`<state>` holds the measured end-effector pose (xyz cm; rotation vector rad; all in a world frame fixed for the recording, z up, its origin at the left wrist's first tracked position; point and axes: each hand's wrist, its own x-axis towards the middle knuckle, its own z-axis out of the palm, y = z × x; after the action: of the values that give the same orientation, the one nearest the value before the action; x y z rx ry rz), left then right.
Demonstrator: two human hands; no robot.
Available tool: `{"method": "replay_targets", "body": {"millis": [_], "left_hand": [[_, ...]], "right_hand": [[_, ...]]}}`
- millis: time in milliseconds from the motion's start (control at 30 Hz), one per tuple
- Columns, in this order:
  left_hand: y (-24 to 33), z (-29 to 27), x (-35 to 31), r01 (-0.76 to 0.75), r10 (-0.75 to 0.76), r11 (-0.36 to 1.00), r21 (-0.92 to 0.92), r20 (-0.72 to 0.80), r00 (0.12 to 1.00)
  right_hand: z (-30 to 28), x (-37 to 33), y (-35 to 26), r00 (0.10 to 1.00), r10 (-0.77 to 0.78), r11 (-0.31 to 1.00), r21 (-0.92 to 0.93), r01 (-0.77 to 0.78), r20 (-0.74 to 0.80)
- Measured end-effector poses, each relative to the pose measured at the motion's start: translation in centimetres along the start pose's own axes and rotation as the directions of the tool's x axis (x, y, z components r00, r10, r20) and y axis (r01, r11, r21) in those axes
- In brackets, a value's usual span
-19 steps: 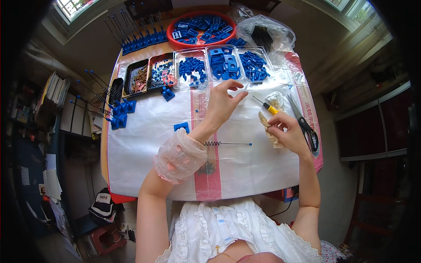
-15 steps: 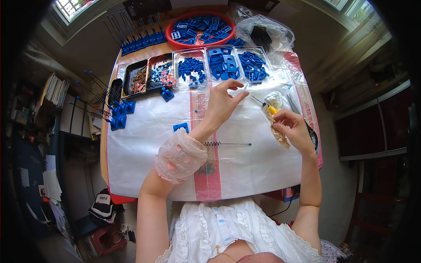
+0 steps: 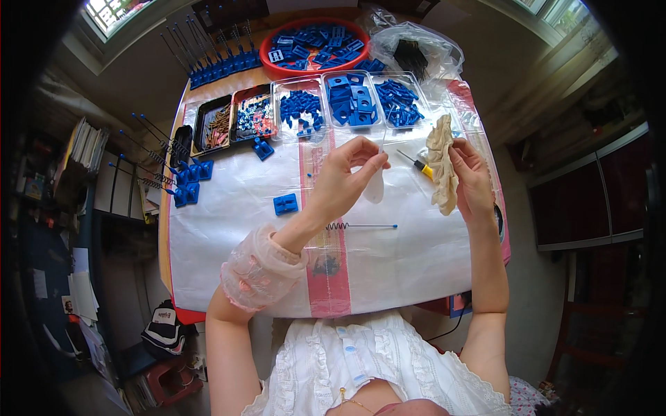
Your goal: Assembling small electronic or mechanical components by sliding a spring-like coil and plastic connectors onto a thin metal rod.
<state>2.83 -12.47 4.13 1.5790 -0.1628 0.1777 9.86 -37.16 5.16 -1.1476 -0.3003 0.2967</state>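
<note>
Our right hand (image 3: 473, 177) pinches one crumpled cream piece (image 3: 442, 166), cloth or paper we cannot tell, near the surface's (image 3: 201, 256) right edge; our left hand (image 3: 345, 173) closes on one pale strip (image 3: 374, 187), partly hidden; one coiled rod (image 3: 340, 226) lies toward the near edge, five trays (image 3: 288, 84) toward the far

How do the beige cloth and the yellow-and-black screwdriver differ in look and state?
The beige cloth is crumpled and soft-looking, while the screwdriver has a thin, straight shaft and a yellow-and-black handle. The cloth is in the grip of the right hand; the screwdriver lies on the table, not held. Both are right of the picture's centre.
</note>
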Motion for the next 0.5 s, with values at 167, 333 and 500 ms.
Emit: {"method": "replay_targets", "body": {"millis": [167,333,500], "left_hand": [[1.0,-1.1,-5.0,0.140,-0.137,0.988,-0.059,0.051,0.989],[0.4,-2.3,-8.1,0.166,-0.165,0.984,-0.056,0.027,0.986],[1.4,-2.3,-9.0,0.142,-0.142,0.990,0.014,0.023,0.990]], "right_hand": [[2.7,0.3,1.9,0.996,0.029,0.991,0.131,-0.040,0.081],[4.9,-0.2,3.8,0.983,0.100,0.994,0.024,-0.105,0.156],[6.7,-0.4,4.7,0.972,0.127,0.983,0.103,-0.150,0.199]]}}
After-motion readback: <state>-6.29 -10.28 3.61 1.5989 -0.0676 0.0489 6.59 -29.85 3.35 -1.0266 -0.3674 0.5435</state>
